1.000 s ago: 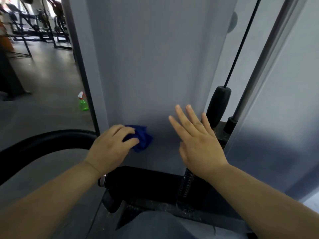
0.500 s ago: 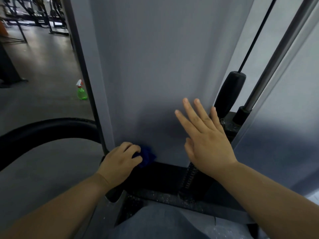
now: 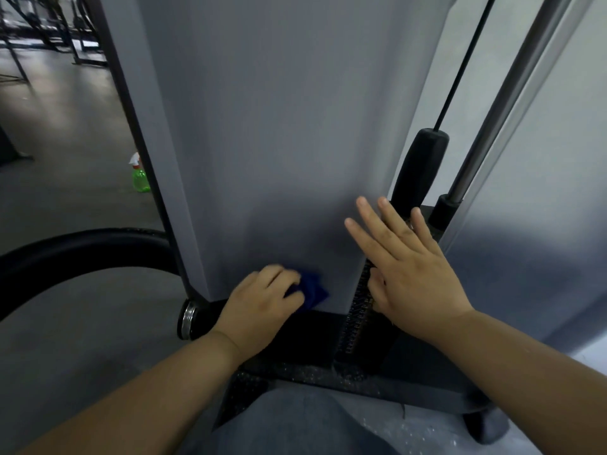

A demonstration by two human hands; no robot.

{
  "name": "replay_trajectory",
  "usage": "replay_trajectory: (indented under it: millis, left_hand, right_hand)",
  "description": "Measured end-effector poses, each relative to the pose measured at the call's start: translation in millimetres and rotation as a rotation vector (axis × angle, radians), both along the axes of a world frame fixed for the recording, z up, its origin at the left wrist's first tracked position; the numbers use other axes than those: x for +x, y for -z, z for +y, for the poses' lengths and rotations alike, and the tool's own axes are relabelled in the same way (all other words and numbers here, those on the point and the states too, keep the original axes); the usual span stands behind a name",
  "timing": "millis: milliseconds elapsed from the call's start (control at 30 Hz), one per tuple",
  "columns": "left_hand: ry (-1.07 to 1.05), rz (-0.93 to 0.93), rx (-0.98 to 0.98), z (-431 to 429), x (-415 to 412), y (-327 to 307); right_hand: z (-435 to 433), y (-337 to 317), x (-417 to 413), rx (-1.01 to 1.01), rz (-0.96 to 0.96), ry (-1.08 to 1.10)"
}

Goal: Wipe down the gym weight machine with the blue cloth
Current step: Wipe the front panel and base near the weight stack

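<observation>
Grey gym floor, with the machine's grey panel close ahead.
The left hand curls its fingers round the bunched blue cloth and presses it to the panel's bottom edge, just above the black base. The right hand is spread, 4 fingers straight, at the panel's right edge, near the cloth. A green spray bottle stands on the floor to the left.
</observation>
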State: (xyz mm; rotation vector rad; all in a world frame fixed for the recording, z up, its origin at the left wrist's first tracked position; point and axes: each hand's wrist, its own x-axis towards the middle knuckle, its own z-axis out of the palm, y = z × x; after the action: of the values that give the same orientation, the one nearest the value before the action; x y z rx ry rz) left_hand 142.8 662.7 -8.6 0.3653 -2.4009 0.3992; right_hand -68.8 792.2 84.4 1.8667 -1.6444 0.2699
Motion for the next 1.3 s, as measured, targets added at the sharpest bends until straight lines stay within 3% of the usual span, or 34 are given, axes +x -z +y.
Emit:
replay_trajectory:
  millis: [167,233,367,600,800,933,1067,1200,1300]
  left_hand:
    - [0.02,0.282,-0.068,13,-37,-56]
    - [0.047,0.212,-0.058,15,-44,-34]
    - [0.116,-0.142,-0.016,20,-43,18]
    - [0.143,0.156,-0.097,32,-79,-44]
    - [0.21,-0.221,-0.118,25,-62,4]
    - [0.253,-0.002,-0.053,49,-87,-50]
    - [0.325,0.149,-0.123,81,-138,-109]
    - [0.311,0.043,-0.119,81,-177,-76]
    - [0.407,-0.164,-0.188,77,-184,-27]
  right_hand:
    - [12,-1,-15,-0.015,-0.017,0.028]
    - [19,-2,-21,-0.037,-0.028,0.049]
    - [39,-1,-35,-0.03,-0.006,0.094]
    - [68,2,-71,-0.068,-0.027,0.158]
    - [102,5,-96,-0.062,-0.107,0.233]
    - [119,17,-114,-0.079,-0.185,0.295]
    - [123,19,-123,-0.086,-0.272,0.331]
    - [124,19,-123,-0.118,-0.355,0.36]
    - [132,22,-130,-0.096,-0.366,0.373]
